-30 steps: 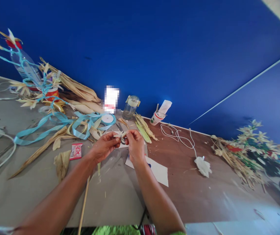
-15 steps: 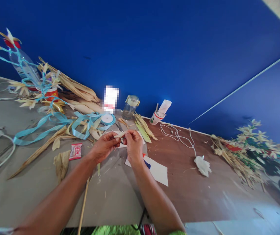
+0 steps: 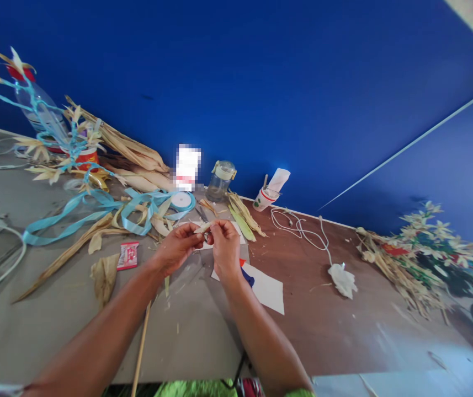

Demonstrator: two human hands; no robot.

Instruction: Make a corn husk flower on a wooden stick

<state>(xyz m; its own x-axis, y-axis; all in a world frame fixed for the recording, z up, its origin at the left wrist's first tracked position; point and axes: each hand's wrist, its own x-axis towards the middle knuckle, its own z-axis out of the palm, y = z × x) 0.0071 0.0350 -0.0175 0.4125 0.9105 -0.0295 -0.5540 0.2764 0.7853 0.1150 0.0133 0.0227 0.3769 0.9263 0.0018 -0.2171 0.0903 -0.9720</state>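
Between my two hands is a small pale piece of corn husk [image 3: 202, 227]. My left hand [image 3: 180, 245] pinches its left end between thumb and fingers. The fingertips of my right hand [image 3: 224, 242] are closed on its other end, nearly meeting the left ones. Below the hands lies a white sheet of paper [image 3: 267, 288], with a dark blue object [image 3: 248, 275] on it, partly hidden by my right wrist. Just beyond the hands are a roll of light blue ribbon [image 3: 182, 200] and a green-and-tan husk [image 3: 245, 216].
A lidded glass jar [image 3: 220, 182] and a paper cup [image 3: 266, 197] stand along the blue wall. Blue ribbon [image 3: 70, 218], dried husks [image 3: 132, 151] and a bottle [image 3: 40, 105] crowd the left. A white cable [image 3: 302, 229] and husk flowers [image 3: 435, 234] lie right.
My right fingers have shifted very slightly at the end of the husk piece. Both hands otherwise keep the same place and grip.
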